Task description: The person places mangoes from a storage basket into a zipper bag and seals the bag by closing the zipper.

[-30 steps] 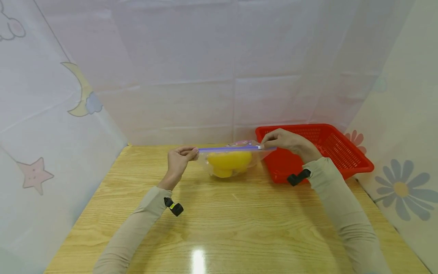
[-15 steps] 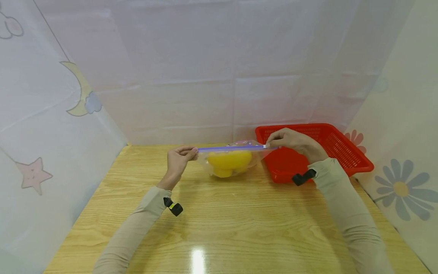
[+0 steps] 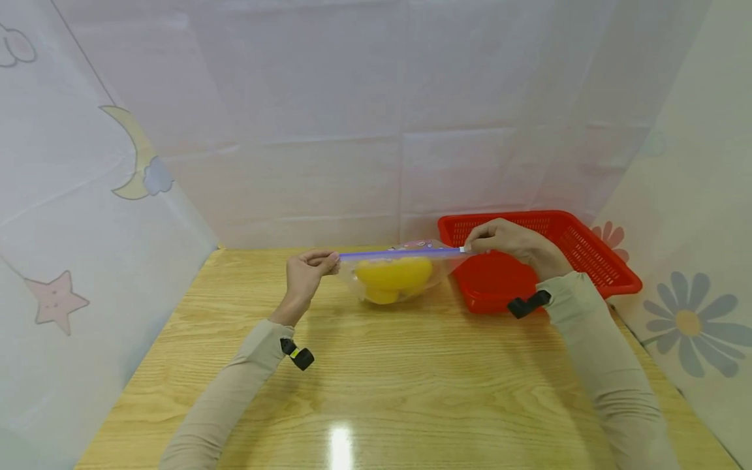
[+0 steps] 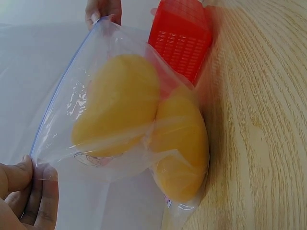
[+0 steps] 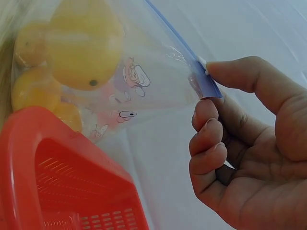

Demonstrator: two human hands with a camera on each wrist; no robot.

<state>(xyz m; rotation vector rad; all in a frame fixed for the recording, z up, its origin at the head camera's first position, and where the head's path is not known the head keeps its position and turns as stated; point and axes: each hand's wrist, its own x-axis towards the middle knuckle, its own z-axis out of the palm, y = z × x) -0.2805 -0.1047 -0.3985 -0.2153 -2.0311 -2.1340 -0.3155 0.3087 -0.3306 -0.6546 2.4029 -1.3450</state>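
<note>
A clear zip bag [image 4: 62, 139] with a purple-blue zip strip is stretched between both hands over the back of the table. Inside it are large yellow mangoes [image 4: 120, 105] and, in the right wrist view, several small orange fruits [image 5: 36, 88]. My left hand [image 3: 304, 277] pinches the strip's left end between thumb and fingers. At the other end, my right hand [image 3: 511, 247] pinches the white slider [image 3: 465, 249] by the strip's corner. Pink cartoon prints [image 5: 134, 76] mark the bag's far side.
A red plastic basket [image 3: 611, 274] with slotted walls stands at the back right, behind and below my right hand. The wooden table [image 3: 399, 372] meets a pale cloth wall [image 3: 311, 163] at the back, with printed cloth on both sides.
My right hand has slid rightward along the zip strip, taking the white slider to the right end. The left hand and the fruit have stayed in place.
</note>
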